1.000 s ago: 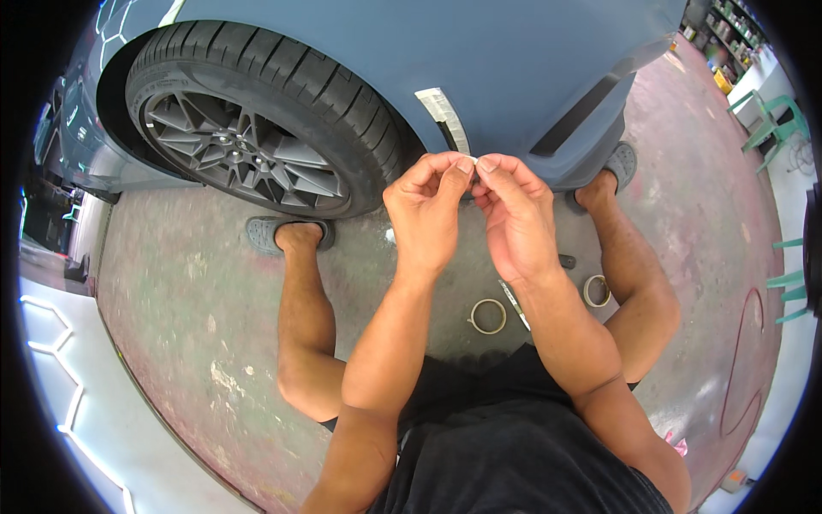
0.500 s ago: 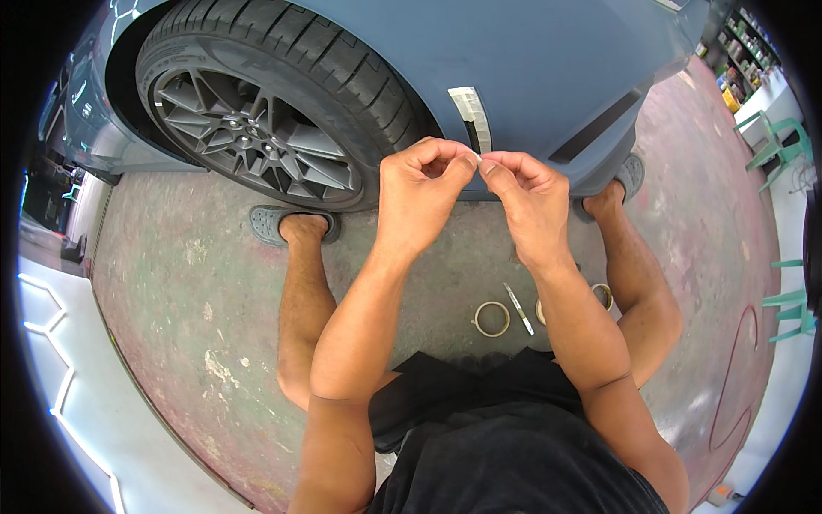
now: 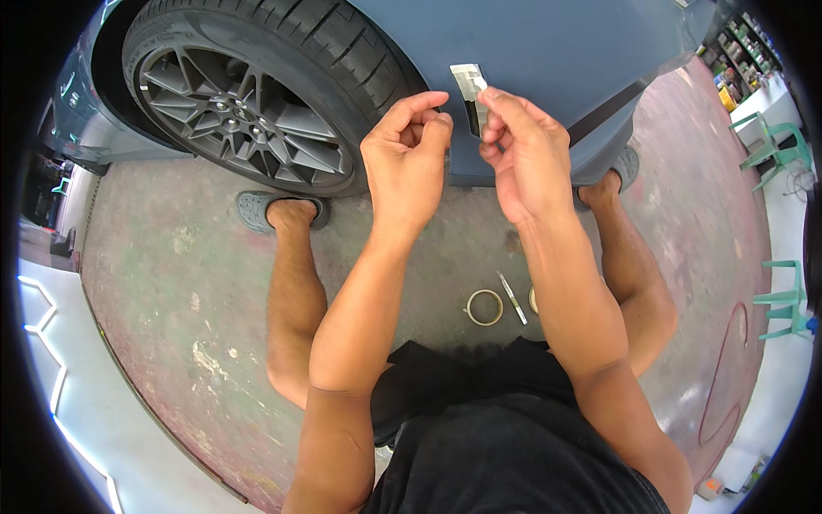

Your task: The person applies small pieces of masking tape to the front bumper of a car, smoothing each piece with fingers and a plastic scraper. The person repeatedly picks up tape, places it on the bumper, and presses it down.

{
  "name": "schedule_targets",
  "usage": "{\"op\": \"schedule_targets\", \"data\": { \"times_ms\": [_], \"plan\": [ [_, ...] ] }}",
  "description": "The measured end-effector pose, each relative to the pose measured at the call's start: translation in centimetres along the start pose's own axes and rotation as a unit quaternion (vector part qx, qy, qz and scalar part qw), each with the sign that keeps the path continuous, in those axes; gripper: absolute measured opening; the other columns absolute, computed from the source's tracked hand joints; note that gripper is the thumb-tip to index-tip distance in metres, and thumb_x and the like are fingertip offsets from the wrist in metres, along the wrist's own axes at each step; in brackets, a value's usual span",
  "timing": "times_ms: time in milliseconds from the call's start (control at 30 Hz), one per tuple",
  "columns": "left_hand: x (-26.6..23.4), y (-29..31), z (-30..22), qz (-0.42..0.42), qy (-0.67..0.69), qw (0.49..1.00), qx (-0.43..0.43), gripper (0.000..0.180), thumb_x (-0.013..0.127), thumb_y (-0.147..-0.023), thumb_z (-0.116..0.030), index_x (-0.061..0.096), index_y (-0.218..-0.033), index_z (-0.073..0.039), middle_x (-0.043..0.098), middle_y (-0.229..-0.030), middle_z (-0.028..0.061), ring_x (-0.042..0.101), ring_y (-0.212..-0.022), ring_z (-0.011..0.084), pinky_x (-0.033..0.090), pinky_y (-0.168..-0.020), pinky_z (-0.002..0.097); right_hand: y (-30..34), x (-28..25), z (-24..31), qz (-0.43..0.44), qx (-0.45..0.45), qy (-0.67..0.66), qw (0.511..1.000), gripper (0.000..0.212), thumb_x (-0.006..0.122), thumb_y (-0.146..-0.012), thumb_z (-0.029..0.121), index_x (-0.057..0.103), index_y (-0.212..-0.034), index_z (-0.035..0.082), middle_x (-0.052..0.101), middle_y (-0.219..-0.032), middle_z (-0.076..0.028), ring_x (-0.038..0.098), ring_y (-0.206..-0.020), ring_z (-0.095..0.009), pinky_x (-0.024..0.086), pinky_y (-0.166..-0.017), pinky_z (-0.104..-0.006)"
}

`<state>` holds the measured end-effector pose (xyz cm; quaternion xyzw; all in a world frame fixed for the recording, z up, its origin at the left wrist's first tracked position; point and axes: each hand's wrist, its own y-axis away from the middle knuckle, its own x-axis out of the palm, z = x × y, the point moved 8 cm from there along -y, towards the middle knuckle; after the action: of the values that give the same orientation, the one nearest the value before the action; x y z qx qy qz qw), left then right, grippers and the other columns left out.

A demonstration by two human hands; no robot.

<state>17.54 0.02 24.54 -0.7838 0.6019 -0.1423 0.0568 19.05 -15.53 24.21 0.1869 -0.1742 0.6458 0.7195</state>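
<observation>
**Small white piece (image 3: 481,83) was pinched in the right hand (image 3: 529,154) before a blue car panel (image 3: 565,47)**

In the head view, the white piece was gripped between the thumb and index fingertips of the right hand, its free end pointed upward. The other fingers of that hand were loosely curled beneath. The piece was seen in front of a pale strip (image 3: 463,72) fixed to the panel; whether the two touched could not be told. A narrow dark slot (image 3: 473,118) was partly bordered by the strip.

The left hand (image 3: 401,163) was held half open, near the right hand but apart from it. Its index fingertip and thumb tip were separated by a small gap, and its remaining fingers were bent inward; whether anything was held within them could not be told.

To the left, a dark wheel (image 3: 240,116) was framed by the arch. On the worn floor (image 3: 163,283), between the legs, a pale tape ring (image 3: 484,307) was seen near a slim pen-like tool (image 3: 512,297). A second ring (image 3: 533,301) was mostly covered by the right forearm. Grey clogs (image 3: 255,212) were worn on both feet, and green chairs (image 3: 775,147) were placed at the far right.
</observation>
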Motion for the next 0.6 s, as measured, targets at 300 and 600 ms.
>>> {"op": "schedule_targets", "data": {
  "times_ms": [300,600],
  "plan": [
    [0.0,0.2,0.1,0.015,-0.002,1.0,0.016,0.019,0.069,-0.094,-0.004,0.075,-0.11,0.003,0.071,-0.09,0.004,0.063,-0.079,0.0092,0.052,-0.071,0.0258,-0.4,1.2,-0.5,-0.012,-0.01,-0.036,0.999,0.015,0.079,-0.091,0.019,0.069,-0.087,0.009,0.058,-0.075,0.004,0.052,-0.066,-0.007,0.04,-0.059,-0.0254],
    [-0.6,0.3,0.8,-0.001,0.007,1.0,0.014,0.018,0.069,-0.093,-0.005,0.074,-0.108,0.004,0.071,-0.084,0.0033,0.062,-0.074,0.0066,0.05,-0.067,0.0244,-0.3,1.3,-0.9,-0.035,-0.006,-0.054,0.998,0.014,0.076,-0.092,0.019,0.069,-0.088,0.008,0.058,-0.075,0.004,0.052,-0.067,-0.007,0.04,-0.06,-0.0256]
  ]
}}
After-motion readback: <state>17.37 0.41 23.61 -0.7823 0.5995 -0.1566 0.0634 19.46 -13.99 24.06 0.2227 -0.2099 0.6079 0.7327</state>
